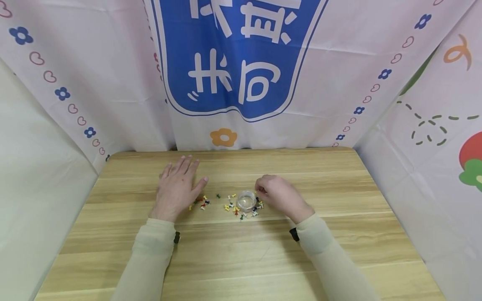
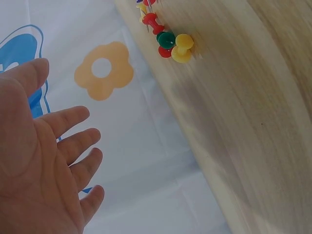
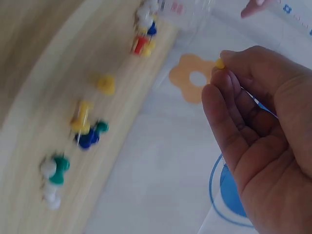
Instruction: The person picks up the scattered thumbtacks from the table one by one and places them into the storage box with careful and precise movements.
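My right hand is just right of a small clear round container. In the right wrist view its thumb and index finger pinch a yellow push pin, mostly hidden by the fingertips. Loose push pins in red, yellow, white, green and blue lie around the container. My left hand has its fingers spread, palm down, at the left. Beside its thumb lies a smaller group of push pins; red, green and yellow ones show in the left wrist view.
A lone green push pin lies between the two groups. The wooden table ends at the back against a white printed cloth with a blue sign. More cloth hangs at both sides.
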The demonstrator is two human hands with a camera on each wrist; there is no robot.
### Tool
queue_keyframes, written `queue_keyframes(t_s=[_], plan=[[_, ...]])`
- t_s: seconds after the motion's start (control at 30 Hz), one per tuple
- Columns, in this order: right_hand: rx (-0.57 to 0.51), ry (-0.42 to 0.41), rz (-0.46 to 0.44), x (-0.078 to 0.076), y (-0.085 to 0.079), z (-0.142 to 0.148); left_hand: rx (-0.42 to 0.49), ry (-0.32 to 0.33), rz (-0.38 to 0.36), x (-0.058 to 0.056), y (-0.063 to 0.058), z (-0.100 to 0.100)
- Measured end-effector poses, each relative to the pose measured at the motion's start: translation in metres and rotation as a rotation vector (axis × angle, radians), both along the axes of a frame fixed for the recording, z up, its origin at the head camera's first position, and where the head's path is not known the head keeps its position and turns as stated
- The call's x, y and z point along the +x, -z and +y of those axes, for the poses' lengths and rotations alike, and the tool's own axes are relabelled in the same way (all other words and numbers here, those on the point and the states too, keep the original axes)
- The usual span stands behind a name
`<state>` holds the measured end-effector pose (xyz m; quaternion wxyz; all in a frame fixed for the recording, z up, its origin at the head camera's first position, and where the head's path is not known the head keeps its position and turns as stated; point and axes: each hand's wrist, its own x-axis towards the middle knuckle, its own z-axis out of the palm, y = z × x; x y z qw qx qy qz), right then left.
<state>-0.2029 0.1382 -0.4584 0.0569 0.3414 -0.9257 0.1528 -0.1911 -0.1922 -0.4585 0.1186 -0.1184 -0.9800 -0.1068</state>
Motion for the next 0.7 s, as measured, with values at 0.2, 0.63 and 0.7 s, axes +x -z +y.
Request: queue_keyframes(t_s=[0.2, 0.63, 0.7], plan=[[0.025, -0.052, 0.01, 0.007, 0.003, -0.013, -0.011, 0.002, -0.001, 0.0, 0.0, 0.0], [0.045, -0.049, -0.057, 0.012, 0.006, -0.02, -0.029, 0.002, -0.02, -0.001, 0.001, 0.001], [0.038, -0.045, -0.063, 0.011, 0.005, -0.018, -0.034, 0.007, -0.021, -0.001, 0.001, 0.0]])
